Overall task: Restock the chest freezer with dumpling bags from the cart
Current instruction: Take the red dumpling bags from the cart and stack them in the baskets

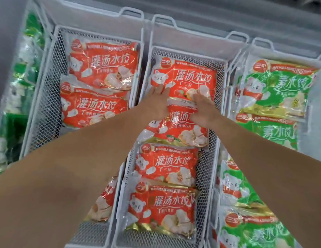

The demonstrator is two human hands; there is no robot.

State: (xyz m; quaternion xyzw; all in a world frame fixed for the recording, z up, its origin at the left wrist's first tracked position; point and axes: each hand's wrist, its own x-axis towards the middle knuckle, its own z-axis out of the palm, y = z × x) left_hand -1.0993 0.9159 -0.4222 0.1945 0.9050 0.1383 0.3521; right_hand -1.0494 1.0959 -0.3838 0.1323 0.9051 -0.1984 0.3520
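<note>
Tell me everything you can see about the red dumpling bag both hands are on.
The glossy red plastic dumpling bag lies flat at the far end of the middle white wire mesh basket. It shows white lettering, a cartoon bear and pictured dumplings. The left hand rests flat on its near left corner, the right hand on its near right. Its near edge meets another red bag.

I see a bright, even light from above, with almost no hard shadows. White glare spots lie on the shiny red dumpling bags (109, 63) and on the green dumpling bags (279, 90). My whole picture is a little soft, and both hands look smeared by motion. The wide lens bends the white wire baskets (48, 72) outward near the edges, where the green packs on the far left blur.
</note>
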